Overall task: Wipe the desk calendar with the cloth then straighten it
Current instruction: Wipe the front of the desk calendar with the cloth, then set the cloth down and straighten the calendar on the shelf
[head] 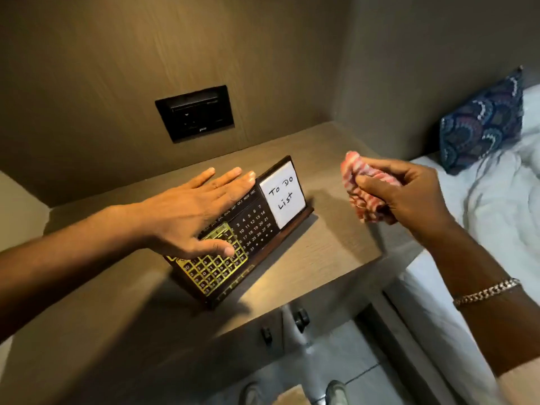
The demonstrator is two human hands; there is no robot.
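A dark wooden desk calendar (251, 226) stands at an angle on the wooden bedside shelf (321, 249). It has a gold number grid at its left end and a white "To Do List" note at its right. My left hand (193, 211) lies flat over its top edge, fingers stretched out behind it and the thumb pressing the front grid. My right hand (406, 191) hovers to the right of the calendar, apart from it, bunched around a red and white cloth (362, 191).
A black switch panel (195, 112) is set in the wall behind the shelf. A bed with white sheets (496, 206) and a blue patterned pillow (482, 121) lies at the right. Below the shelf's front edge are drawer knobs (301, 317) and a tiled floor.
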